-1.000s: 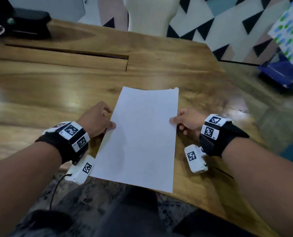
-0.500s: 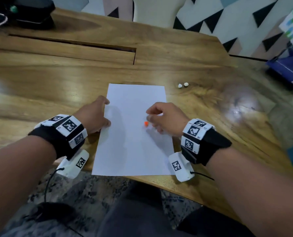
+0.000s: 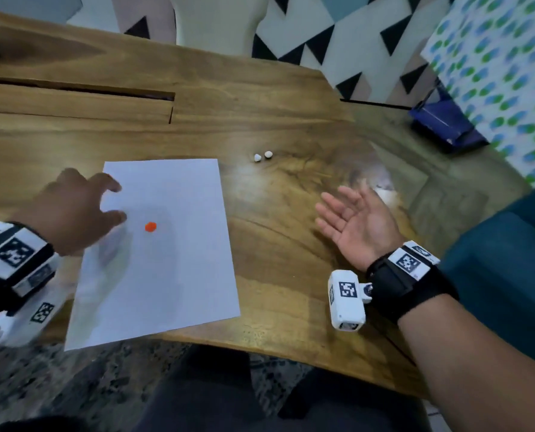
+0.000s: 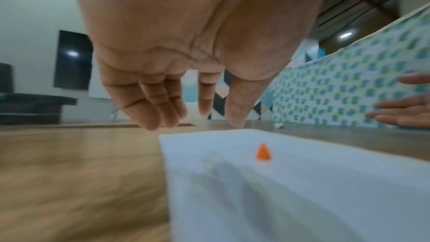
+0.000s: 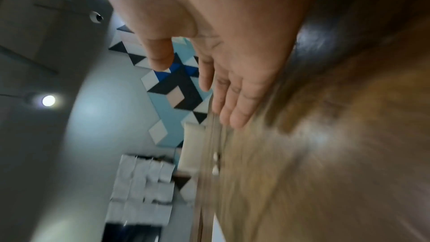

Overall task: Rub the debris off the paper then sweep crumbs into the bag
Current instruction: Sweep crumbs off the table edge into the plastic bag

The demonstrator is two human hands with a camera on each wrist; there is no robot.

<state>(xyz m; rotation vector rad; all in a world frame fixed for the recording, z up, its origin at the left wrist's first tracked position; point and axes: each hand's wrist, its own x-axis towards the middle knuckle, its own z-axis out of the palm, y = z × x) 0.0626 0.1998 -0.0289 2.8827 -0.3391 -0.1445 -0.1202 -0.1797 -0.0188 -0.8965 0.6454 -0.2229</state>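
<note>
A white sheet of paper (image 3: 166, 251) lies flat on the wooden table (image 3: 291, 244), its near edge over the table's front. A small orange crumb (image 3: 150, 227) sits on the paper, cone-shaped in the left wrist view (image 4: 263, 152). Two white crumbs (image 3: 262, 156) lie on the bare wood beyond the paper's far right corner. My left hand (image 3: 82, 210) hovers over the paper's left edge, fingers loosely spread, holding nothing. My right hand (image 3: 350, 216) is to the right of the paper, palm up and fingers straight, empty. A patterned blue-green bag (image 3: 497, 67) stands at the far right.
A long slot (image 3: 79, 92) runs across the table's far left. A dark blue object (image 3: 444, 123) lies on the floor by the bag. A teal seat (image 3: 509, 275) is close on my right. My lap lies under the table's front edge.
My right hand left the orange crumb on the paper and moved off to the right, turning palm up. My left hand lifted from the paper's edge. The view shifted right.
</note>
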